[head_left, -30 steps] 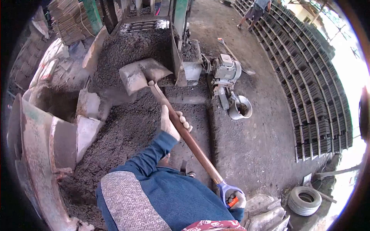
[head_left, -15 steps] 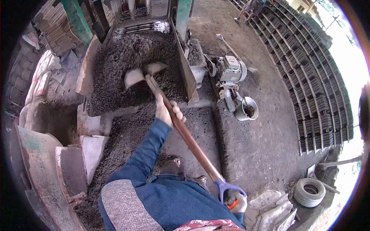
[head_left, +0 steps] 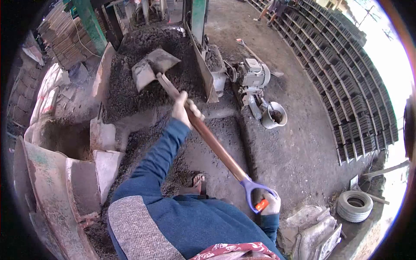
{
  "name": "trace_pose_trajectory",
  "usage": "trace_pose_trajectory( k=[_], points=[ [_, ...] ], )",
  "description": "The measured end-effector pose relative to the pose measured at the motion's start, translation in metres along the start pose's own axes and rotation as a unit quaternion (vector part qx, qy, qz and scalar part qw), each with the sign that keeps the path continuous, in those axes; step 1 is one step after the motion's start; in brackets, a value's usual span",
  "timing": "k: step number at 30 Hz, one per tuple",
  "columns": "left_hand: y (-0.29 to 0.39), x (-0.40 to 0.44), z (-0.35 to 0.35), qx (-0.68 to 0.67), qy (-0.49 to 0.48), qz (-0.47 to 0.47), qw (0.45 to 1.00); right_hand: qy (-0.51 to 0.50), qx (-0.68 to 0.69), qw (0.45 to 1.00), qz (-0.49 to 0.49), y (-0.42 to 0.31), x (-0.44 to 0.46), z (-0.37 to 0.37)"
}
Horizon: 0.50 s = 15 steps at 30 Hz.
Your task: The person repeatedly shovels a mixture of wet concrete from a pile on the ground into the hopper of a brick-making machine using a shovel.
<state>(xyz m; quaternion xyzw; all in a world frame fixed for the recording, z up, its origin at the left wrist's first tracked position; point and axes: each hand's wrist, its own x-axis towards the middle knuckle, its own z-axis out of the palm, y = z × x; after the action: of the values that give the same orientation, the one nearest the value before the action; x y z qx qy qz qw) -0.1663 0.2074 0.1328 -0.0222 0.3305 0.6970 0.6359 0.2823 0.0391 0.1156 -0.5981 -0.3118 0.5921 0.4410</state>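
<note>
My left hand (head_left: 185,109) is wrapped round the brown shaft of a shovel (head_left: 216,149), near its blade end. Down at the right, my right hand (head_left: 271,203) grips the purple D-shaped handle, where an orange crosspiece shows. The shovel's wide grey blade (head_left: 159,63) is over dark, crumbly mix (head_left: 125,93) in a metal-sided hopper. No load is visible on the blade. Whether its edge touches the mix I cannot tell.
To the hopper's right are a grey electric motor (head_left: 255,73) and a white bucket (head_left: 274,116). Racks of dark blocks (head_left: 342,82) line the right side. A tyre (head_left: 354,206) and crumpled sacks (head_left: 310,229) lie lower right. Another person's legs (head_left: 274,12) show far back.
The blade has shifted up and left in view, and its face shows more. Blurred mix beyond it now looks settled. My right hand has risen with the handle, and a sandalled foot shows more fully.
</note>
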Motion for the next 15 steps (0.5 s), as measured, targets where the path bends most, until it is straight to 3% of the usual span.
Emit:
trace_pose_trajectory(
  k=[3, 4, 6, 11, 13, 14, 15],
  points=[
    [-0.073, -0.058, -0.001, -0.024, -0.077, -0.046, 0.996, 0.076, -0.097, 0.992, -0.032, 0.082, 0.017, -0.129],
    [-0.094, -0.073, -0.001, -0.019, -0.093, -0.054, 0.994, 0.094, -0.047, 0.994, 0.024, 0.114, 0.024, -0.188],
    [-0.132, -0.102, -0.002, -0.046, -0.088, -0.11, 0.989, 0.049, -0.278, 0.955, -0.091, 0.123, -0.004, -0.25],
    [-0.204, -0.159, 0.006, -0.076, -0.102, -0.2, 0.972, 0.102, -0.186, 0.977, -0.016, 0.114, -0.091, -0.352],
    [-0.218, -0.162, -0.002, -0.069, -0.091, -0.213, 0.97, 0.101, -0.042, 0.992, 0.058, 0.058, -0.13, -0.306],
    [-0.214, -0.158, -0.001, 0.0, -0.088, -0.167, 0.982, 0.18, 0.077, 0.98, 0.017, 0.096, -0.125, -0.325],
    [-0.21, -0.149, -0.005, -0.006, -0.083, -0.158, 0.984, 0.122, 0.111, 0.983, 0.078, 0.073, -0.135, -0.298]
  ],
)
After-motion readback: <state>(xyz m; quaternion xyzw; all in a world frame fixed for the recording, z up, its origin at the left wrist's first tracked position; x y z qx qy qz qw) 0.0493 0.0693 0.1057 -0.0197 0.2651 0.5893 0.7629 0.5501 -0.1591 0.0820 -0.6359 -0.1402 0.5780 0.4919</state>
